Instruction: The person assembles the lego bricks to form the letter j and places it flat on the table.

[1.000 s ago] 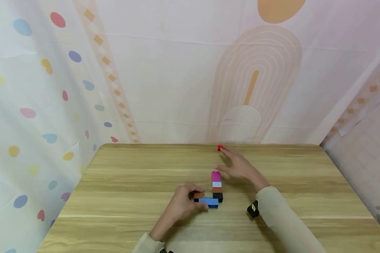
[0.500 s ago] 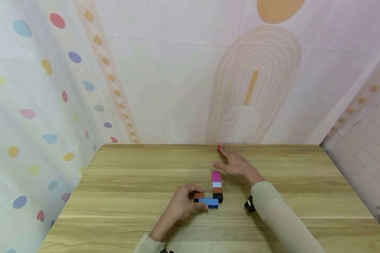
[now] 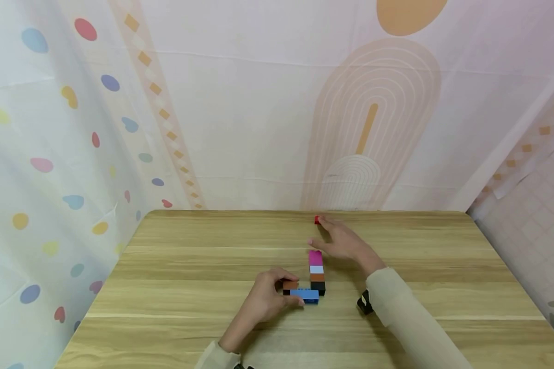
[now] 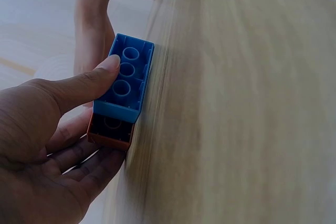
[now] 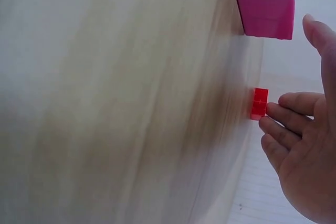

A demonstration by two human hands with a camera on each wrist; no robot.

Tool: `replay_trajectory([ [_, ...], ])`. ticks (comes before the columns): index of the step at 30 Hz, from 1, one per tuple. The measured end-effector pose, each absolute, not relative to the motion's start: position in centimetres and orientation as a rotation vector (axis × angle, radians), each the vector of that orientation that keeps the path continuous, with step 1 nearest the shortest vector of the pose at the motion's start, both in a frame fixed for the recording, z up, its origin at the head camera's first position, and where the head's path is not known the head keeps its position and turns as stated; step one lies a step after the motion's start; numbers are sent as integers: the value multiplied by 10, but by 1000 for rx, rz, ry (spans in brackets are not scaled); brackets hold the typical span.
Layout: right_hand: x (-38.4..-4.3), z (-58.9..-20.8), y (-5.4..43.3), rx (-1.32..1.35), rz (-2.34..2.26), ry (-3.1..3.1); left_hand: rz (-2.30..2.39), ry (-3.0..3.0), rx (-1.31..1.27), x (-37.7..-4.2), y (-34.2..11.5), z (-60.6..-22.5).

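My left hand [image 3: 264, 297] grips a blue toy brick [image 3: 308, 295] and an orange-brown brick [image 3: 290, 285] joined behind it. In the left wrist view the thumb lies across the hollow underside of the blue brick [image 4: 126, 95], while the fingers are behind the orange-brown one [image 4: 109, 139]. Farther back, my right hand [image 3: 343, 242] reaches over the table with straight fingers. Its fingertips are right at a small red brick [image 3: 316, 220] near the far edge. The right wrist view has the red brick [image 5: 259, 103] just beyond the fingertips, thumb spread away.
A row runs back from the blue brick's right end: a black brick [image 3: 318, 288], an orange-brown one [image 3: 317, 277], a pale blue-white one [image 3: 316, 269] and a pink one [image 3: 315, 258]. The wooden table [image 3: 189, 266] ends at a patterned curtain [image 3: 249, 128].
My right hand has shifted slightly left and nearer, and the red brick has slid a little toward me and left with its fingertips. The left hand and its bricks stay put.
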State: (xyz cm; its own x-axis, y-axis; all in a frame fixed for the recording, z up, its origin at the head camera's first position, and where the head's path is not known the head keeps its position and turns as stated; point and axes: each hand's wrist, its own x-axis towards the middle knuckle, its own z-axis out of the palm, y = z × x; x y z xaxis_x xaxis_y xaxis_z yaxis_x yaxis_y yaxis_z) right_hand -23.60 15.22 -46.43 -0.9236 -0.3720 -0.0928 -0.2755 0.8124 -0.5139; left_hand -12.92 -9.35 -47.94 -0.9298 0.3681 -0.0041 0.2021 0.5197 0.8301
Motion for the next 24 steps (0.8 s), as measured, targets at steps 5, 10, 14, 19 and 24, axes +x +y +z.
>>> replay_trajectory([
  [5, -230, -464, 152, -506, -775, 2803, 1373, 2580, 485, -129, -93, -480],
  [10, -225, -465, 153, -505, -774, 2810, 1371, 2581, 482, -130, -92, -481],
  [14, -221, -464, 154, -504, -780, 2806, 1372, 2583, 486, -131, -92, -481],
  [19, -215, -461, 154, -511, -786, 2799, 1381, 2583, 493, -131, -91, -481],
  [24, -210, -462, 154, -531, -781, 2796, 1393, 2584, 493, -131, -91, -482],
])
